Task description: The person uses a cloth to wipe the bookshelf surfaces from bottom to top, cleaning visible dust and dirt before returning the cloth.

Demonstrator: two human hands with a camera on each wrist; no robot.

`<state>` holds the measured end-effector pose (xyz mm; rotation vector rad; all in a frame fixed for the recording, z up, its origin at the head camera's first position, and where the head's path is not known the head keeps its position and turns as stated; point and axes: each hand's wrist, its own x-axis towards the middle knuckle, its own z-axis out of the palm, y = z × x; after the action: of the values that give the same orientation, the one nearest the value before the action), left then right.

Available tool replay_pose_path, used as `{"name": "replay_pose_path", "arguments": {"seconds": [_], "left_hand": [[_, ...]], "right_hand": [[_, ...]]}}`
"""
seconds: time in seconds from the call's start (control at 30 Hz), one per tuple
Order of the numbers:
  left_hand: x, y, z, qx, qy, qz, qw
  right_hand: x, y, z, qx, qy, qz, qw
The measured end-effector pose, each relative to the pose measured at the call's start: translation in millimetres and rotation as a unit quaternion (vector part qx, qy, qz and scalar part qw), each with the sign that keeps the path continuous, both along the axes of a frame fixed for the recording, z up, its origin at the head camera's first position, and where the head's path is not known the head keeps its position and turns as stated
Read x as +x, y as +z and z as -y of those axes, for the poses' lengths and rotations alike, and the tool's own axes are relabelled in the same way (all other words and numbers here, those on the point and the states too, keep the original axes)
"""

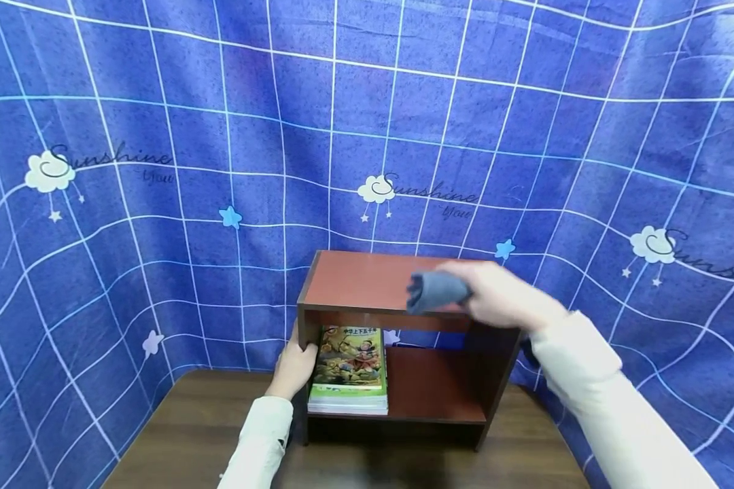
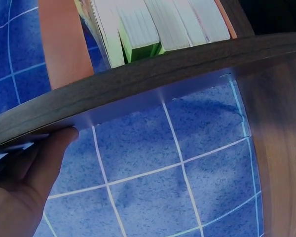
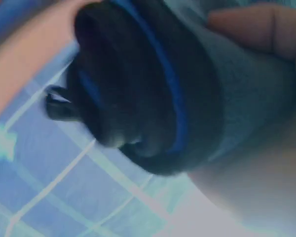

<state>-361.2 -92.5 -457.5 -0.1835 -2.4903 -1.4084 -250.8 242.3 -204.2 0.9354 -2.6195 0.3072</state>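
My right hand [image 1: 501,292] holds a rolled-up grey-blue cloth [image 1: 435,292] above the front of a small brown bookshelf [image 1: 367,278]. The right wrist view shows the end of the cloth roll [image 3: 138,89], with dark layers, a blue stripe and a small loop; thumb and fingers wrap its lighter body. At the shelf's left side, my left hand [image 1: 295,367] grips the upright panel, thumb at the front edge and fingers along the outer face. In the left wrist view, that hand [image 2: 29,177] touches the panel edge [image 2: 138,81] from outside.
Stacked books [image 1: 351,367] lie at the left of the shelf's lower compartment, with a colourful cover on top. The bookshelf stands on a wood-grain table [image 1: 208,414]. A blue curtain [image 1: 251,149] with white grid lines hangs behind and on both sides.
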Motion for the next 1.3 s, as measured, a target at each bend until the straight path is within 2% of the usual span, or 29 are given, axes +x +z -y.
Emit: {"name": "replay_pose_path", "arguments": {"seconds": [0.1,0.2,0.3,0.43,0.6,0.73,0.83,0.93,1.3], "left_hand": [[-3.0,5.8,3,-0.002,0.006,-0.005,1.0000],[-3.6,9.2,4,-0.002,0.012,-0.011,0.9999],[-0.6,7.0,3,-0.003,0.015,-0.020,0.9997],[6.2,-3.8,-3,-0.005,0.010,-0.007,0.9999],[10.8,-11.7,-8,0.001,0.012,-0.008,0.9999],[8.0,-7.6,-7,0.003,0.007,-0.008,0.9999],[5.9,-2.4,-5,0.004,0.003,-0.004,1.0000],[4.2,1.3,-4,0.002,0.002,-0.010,0.9999],[3.5,2.2,-5,-0.003,0.004,-0.019,0.9998]], "right_hand": [[-41.2,16.3,-13,0.006,-0.062,-0.051,0.997],[-85.6,18.5,-25,0.043,-0.134,-0.083,0.987],[-124.1,6.1,-34,0.079,-0.193,-0.079,0.975],[-154.6,-18.1,-43,0.123,-0.240,-0.048,0.962],[-162.7,-39.9,-52,0.145,-0.251,0.004,0.957],[-159.3,-40.8,-55,0.107,-0.257,0.088,0.957],[-158.4,-36.7,-55,0.078,-0.244,0.127,0.958],[-160.6,-33.5,-57,0.067,-0.228,0.140,0.961],[-167.4,-29.4,-61,0.092,-0.202,0.155,0.963]]}}
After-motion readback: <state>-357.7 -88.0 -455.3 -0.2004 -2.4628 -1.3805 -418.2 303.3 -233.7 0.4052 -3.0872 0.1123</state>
